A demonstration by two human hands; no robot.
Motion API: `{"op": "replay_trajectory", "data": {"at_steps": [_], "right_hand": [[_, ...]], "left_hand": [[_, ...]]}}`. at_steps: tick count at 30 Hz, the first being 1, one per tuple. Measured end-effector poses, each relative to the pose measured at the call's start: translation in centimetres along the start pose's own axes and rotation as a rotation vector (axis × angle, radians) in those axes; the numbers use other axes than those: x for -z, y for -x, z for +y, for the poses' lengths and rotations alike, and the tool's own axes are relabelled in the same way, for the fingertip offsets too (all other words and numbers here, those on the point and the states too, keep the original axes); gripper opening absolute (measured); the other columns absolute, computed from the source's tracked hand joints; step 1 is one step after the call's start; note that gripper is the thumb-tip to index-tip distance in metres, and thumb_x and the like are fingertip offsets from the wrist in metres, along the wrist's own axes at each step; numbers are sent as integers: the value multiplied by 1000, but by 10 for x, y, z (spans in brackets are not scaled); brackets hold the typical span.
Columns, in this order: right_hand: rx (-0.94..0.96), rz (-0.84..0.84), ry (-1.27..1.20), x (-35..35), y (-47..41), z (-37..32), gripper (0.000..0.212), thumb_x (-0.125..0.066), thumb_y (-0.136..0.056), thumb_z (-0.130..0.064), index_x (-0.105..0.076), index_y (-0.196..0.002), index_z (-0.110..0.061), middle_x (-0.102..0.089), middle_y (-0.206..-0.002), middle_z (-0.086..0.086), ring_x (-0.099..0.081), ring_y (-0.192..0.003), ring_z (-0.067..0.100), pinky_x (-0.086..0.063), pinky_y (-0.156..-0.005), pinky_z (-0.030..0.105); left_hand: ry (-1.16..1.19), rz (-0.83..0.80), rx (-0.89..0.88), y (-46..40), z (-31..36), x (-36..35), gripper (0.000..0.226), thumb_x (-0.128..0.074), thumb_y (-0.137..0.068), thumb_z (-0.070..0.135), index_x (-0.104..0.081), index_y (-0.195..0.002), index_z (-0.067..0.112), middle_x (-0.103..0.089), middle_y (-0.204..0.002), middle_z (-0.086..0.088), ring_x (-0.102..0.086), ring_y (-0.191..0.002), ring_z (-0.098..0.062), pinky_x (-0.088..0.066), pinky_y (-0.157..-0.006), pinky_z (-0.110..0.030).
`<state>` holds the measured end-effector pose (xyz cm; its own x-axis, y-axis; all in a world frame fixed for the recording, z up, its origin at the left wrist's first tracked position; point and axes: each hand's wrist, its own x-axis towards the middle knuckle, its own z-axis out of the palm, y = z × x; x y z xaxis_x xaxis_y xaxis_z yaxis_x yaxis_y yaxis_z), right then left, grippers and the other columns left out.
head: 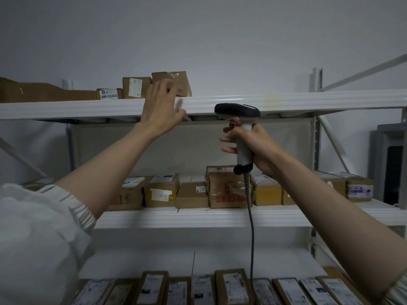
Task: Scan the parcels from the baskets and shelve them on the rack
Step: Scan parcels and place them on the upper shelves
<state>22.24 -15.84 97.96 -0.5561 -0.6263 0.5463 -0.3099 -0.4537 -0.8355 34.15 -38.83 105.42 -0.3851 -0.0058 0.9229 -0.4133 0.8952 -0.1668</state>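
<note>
— While reaching up with the left hand (161, 106), fingers spread and blurred at the tilted parcel (172, 83) on the top shelf (286, 103): shelving step, nearly done?
— Looks so. Right hand (253, 148) wrapped round the barcode scanner (239, 119). Next: fetch another, baskets unseen.

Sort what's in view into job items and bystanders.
Job: scanner gripped in right hand; left hand at the top-shelf parcels; rack; middle-shelf parcels.
Bystanders: grey cabinet; wall.
</note>
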Motion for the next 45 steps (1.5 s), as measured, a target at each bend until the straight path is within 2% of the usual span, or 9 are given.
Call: {"op": "replay_trajectory", "data": {"at_steps": [7, 14, 20, 24, 29, 33, 39, 42, 45], "right_hand": [[-139, 11, -108, 23, 55, 12, 31, -59, -95, 1, -56, -126, -3, -61, -127, 23, -70, -108, 31, -64, -78, 38], [-273, 58, -171, 50, 131, 52, 29, -62, -92, 2, -59, -121, -3, -70, -98, 12, -73, -89, 24, -62, -82, 42], [-400, 181, -141, 78, 213, 88, 20, -61, -93, 3, -61, -113, -1, -64, -101, 19, -71, -86, 27, -63, -80, 43], [-488, 269, -107, 101, 271, 102, 32, -58, -95, 2, -56, -127, 3, -61, -103, 20, -68, -88, 29, -60, -85, 49], [-569, 434, -100, 124, 349, 114, 27, -56, -93, 7, -58, -119, 1, -58, -91, 16, -68, -68, 20, -62, -68, 36], [-653, 585, -99, 131, 425, 125, 15, -56, -92, 7, -58, -103, -3, -57, -85, 17, -63, -66, 23, -58, -53, 32], [-793, 805, -134, 123, 568, 131, 16, -53, -94, 7, -57, -102, -6, -57, -84, 18, -61, -69, 24, -56, -58, 31], [-864, 967, -162, 124, 647, 131, 21, -54, -93, 8, -58, -101, -11, -59, -80, 16, -63, -63, 21, -58, -56, 30], [-936, 1105, -137, 126, 727, 127, 19, -55, -92, 8, -59, -107, -4, -62, -75, 15, -62, -61, 21, -58, -53, 30]], "left_hand": [[82, -25, 27, 62, 48, 11, 34, -61, -89, 28, -54, -118, 13, -48, -118, -11, -47, -107, -26, -36, -87, -34], [185, -330, 20, 160, 102, 11, 26, -59, -85, 31, -59, -105, 14, -54, -102, -8, -53, -98, -29, -37, -83, -40], [274, -596, -26, 234, 157, 3, 24, -62, -87, 31, -61, -106, 17, -56, -103, -3, -55, -99, -26, -47, -82, -40], [414, -761, -14, 277, 200, -10, 24, -67, -88, 27, -61, -109, 18, -51, -103, 1, -54, -98, -22, -49, -86, -42], [584, -895, -90, 335, 263, -12, 23, -63, -90, 26, -60, -113, 21, -56, -107, 1, -55, -96, -19, -50, -83, -39], [723, -1001, -125, 393, 313, 1, 24, -61, -88, 28, -60, -112, 22, -56, -107, 0, -54, -93, -19, -48, -78, -39], [878, -1216, -229, 499, 382, 37, 27, -66, -90, 26, -60, -116, 20, -53, -107, 4, -55, -97, -18, -45, -77, -33], [950, -1310, -284, 547, 423, 60, 33, -63, -83, 36, -61, -113, 22, -56, -108, 2, -58, -97, -20, -51, -82, -39], [1003, -1411, -359, 593, 470, 84, 25, -66, -88, 27, -62, -113, 21, -60, -106, 0, -60, -93, -19, -53, -84, -45]]}}
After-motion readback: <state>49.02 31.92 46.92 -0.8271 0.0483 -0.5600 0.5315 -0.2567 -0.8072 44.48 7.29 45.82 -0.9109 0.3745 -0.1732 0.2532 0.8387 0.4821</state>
